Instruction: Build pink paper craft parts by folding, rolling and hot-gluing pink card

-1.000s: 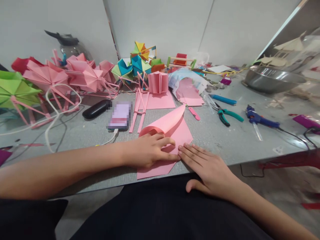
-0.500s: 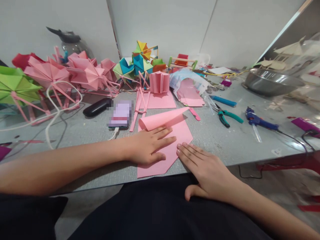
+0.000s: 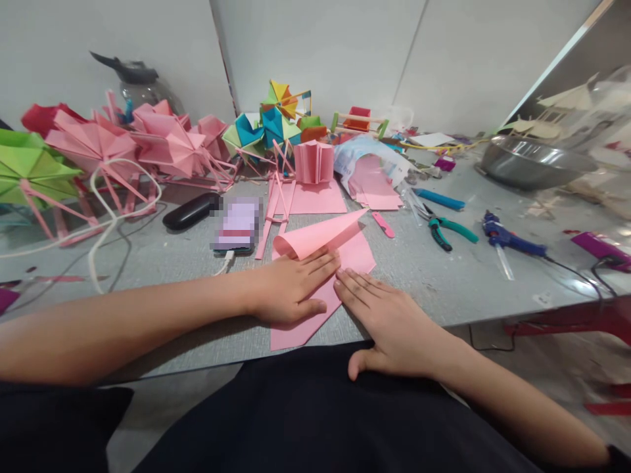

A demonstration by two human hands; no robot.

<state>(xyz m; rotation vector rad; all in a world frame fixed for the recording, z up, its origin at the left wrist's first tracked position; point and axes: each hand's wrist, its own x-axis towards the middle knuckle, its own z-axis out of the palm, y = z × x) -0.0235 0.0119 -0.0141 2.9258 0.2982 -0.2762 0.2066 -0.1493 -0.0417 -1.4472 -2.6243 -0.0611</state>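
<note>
A sheet of pink paper (image 3: 288,334) lies on the grey table near its front edge, its far flap curled up into a loose cone. My left hand (image 3: 290,289) rests flat on the sheet just below the curl, fingers stretched out to the right. Opposite it, my right hand (image 3: 384,315) lies flat with fingers together and thumb apart, its fingertips on the paper's slanted right edge. The fingertips of both hands almost meet. Part of the sheet is hidden under them.
Behind the paper stand a folded pink paper piece (image 3: 313,163) and pink strips (image 3: 266,233). Leftward are a phone (image 3: 236,223), a black case (image 3: 191,211) and pink paper wheels (image 3: 93,141). To the right lie a pink cutter (image 3: 383,225), pliers (image 3: 448,226), a glue gun (image 3: 513,238) and a metal bowl (image 3: 535,164).
My right hand has slid left and slightly away from me, bringing the paper's right edge inward. The left hand has stayed in place, its fingers closer together.
</note>
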